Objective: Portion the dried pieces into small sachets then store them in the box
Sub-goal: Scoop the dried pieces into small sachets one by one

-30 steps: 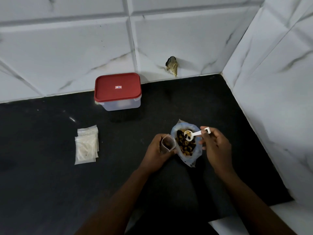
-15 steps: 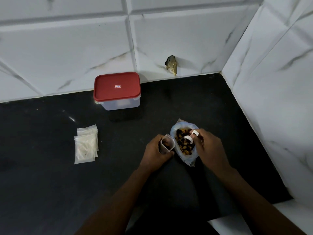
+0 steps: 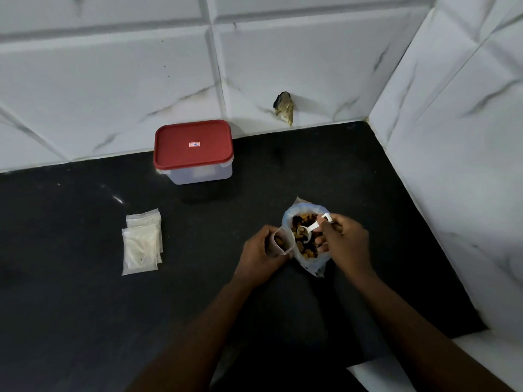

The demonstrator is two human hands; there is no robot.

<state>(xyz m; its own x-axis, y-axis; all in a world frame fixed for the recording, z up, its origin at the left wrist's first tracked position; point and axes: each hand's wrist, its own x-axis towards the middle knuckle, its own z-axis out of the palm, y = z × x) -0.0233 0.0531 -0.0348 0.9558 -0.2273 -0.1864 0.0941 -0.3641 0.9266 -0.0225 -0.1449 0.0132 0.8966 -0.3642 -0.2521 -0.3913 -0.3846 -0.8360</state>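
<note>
Left hand (image 3: 259,251) has its fingers curled round a small clear sachet (image 3: 285,241) and holds it upright with the mouth open. A few brown dried pieces show inside the sachet. Right hand (image 3: 343,241) pinches the handle of a small white scoop (image 3: 312,227) between thumb and fingertips, the other fingers curled. The scoop bowl sits over the pile of dried pieces (image 3: 307,250) in an open plastic bag (image 3: 314,266); whether the bowl is loaded cannot be told. The bag lies on the black table (image 3: 85,306) between the two hands. Its rim touches the sachet on the left-hand side and the right hand's fingers on the other. The pieces in the bag are mixed dark brown and yellowish. The box (image 3: 194,154), translucent with a red lid pressed on, stands well beyond the left hand and to its left, close to the back wall. A stack of flat sachets (image 3: 141,241), overlapping one another, lies on the table well to the left of the left hand, nearer to the person than the box. Their contents cannot be made out. White marble-pattern tiles (image 3: 113,80) form the wall beyond both hands and also to the right of the right hand. A dark chipped spot (image 3: 284,107) marks the back wall just above the table edge, beyond the right hand.
</note>
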